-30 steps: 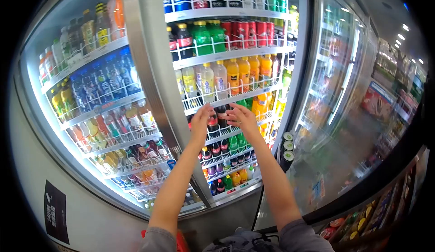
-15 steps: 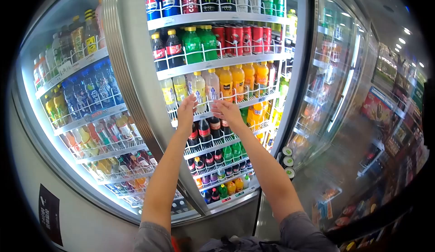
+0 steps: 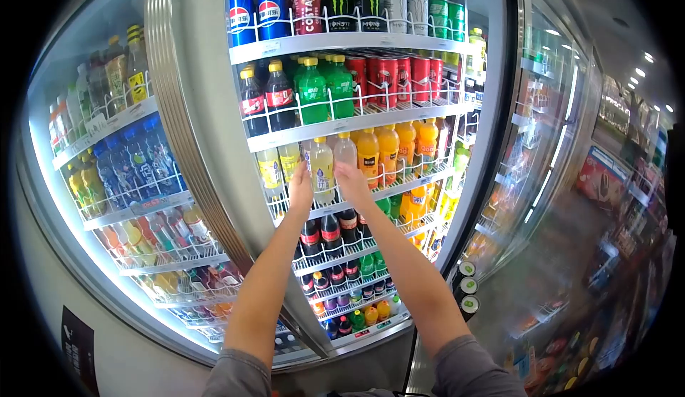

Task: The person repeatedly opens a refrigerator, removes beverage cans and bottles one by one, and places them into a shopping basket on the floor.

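Observation:
Both my hands reach to the third shelf of an open-fronted drinks fridge, on either side of a clear bottle with a yellow cap and pale label (image 3: pixel 322 163). My left hand (image 3: pixel 301 191) is upright at the bottle's left side, fingers stretched and open; whether it touches the bottle I cannot tell. My right hand (image 3: pixel 352 183) is open in front of a second clear yellow-capped bottle (image 3: pixel 344 147), covering its lower part. Yellow-labelled bottles (image 3: pixel 270 169) stand to the left, and orange juice bottles (image 3: pixel 368 153) to the right.
White wire rails (image 3: pixel 335 104) front the shelves. Above are green soda bottles (image 3: pixel 312 90), red cans (image 3: pixel 385 83) and blue cans (image 3: pixel 272 12). Dark cola bottles (image 3: pixel 330 233) stand below. A metal door frame (image 3: pixel 187 112) is at left; cans (image 3: pixel 467 286) are stacked at right.
The view has shifted closer to the shelves. My hands have come in beside the clear bottles, and the right hand now covers part of one of them.

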Motion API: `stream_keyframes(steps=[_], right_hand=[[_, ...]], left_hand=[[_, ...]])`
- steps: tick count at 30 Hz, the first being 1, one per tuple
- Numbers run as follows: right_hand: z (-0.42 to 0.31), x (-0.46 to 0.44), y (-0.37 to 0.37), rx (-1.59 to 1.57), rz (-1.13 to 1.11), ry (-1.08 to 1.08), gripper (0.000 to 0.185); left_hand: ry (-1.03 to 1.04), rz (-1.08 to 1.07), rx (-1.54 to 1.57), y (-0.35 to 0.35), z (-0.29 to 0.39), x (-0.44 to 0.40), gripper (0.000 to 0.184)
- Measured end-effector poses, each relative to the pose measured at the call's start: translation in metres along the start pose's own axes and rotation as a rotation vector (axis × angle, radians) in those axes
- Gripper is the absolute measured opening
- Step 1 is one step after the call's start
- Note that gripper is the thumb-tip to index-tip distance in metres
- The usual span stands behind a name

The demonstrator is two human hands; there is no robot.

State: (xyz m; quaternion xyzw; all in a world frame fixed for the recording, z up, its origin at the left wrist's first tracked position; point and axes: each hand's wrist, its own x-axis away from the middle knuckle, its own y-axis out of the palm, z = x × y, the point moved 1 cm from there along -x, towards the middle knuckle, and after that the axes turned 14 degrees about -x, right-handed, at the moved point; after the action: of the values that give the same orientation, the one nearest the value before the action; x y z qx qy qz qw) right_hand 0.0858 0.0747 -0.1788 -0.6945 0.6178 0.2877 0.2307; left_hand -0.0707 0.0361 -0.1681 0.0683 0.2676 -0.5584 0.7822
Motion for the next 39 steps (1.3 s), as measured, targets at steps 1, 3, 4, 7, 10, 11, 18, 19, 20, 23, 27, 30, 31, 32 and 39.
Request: stream_keyframes(steps=[1,3,4,7,10,11,18,19,20,23,27,30,31,32,39], right_hand=[[0.000,0.001,0.000,0.113,-0.011,-0.016,0.029],[0.005,-0.002,0.004,0.126,-0.017,0.009,0.030],[0.009,-0.005,0.006,0.138,-0.016,0.028,0.030],[0.001,-0.010,0.007,0.191,-0.059,0.158,0.030],[0.006,-0.011,0.012,0.121,-0.027,0.070,0.031],[0.010,-0.011,0.011,0.054,-0.060,0.101,0.033],[0.005,0.004,0.005,-0.129,-0.046,0.031,0.037],[0.004,0.008,0.006,-0.265,-0.025,0.035,0.037],[0.001,0.009,0.006,-0.400,-0.007,0.037,0.037],[-0.030,0.017,0.004,-0.340,0.016,0.001,0.037],[-0.050,0.022,0.004,-0.369,0.062,-0.037,0.038],[-0.064,0.025,0.001,-0.336,0.100,-0.058,0.039],[-0.081,0.029,0.000,-0.230,0.139,-0.025,0.041],[-0.094,0.032,-0.001,-0.235,0.131,-0.021,0.041],[-0.123,0.062,-0.011,-0.402,0.055,0.167,0.042]], left_hand=[[-0.001,-0.038,-0.009,0.000,-0.003,-0.001,0.043],[-0.061,-0.044,-0.024,0.006,-0.009,-0.005,0.044],[-0.113,-0.055,-0.041,0.009,-0.012,-0.008,0.045],[-0.140,-0.068,-0.036,0.014,-0.013,-0.015,0.048],[-0.183,-0.132,0.035,0.018,-0.008,-0.019,0.054],[-0.195,-0.138,0.055,0.016,-0.007,-0.017,0.053],[-0.098,-0.111,0.070,0.009,-0.014,-0.002,0.047],[-0.058,-0.113,0.082,0.009,-0.017,-0.001,0.046],[-0.016,-0.113,0.095,0.010,-0.019,-0.001,0.045],[0.043,-0.094,0.157,0.009,0.007,0.012,0.044],[0.140,-0.112,0.184,0.000,0.036,0.022,0.044],[0.209,-0.080,0.096,-0.011,0.054,0.031,0.044],[0.216,-0.095,0.095,-0.013,0.058,0.034,0.045],[0.212,-0.087,0.091,-0.016,0.061,0.040,0.045],[0.108,-0.294,-0.030,-0.037,0.080,0.094,0.078]])
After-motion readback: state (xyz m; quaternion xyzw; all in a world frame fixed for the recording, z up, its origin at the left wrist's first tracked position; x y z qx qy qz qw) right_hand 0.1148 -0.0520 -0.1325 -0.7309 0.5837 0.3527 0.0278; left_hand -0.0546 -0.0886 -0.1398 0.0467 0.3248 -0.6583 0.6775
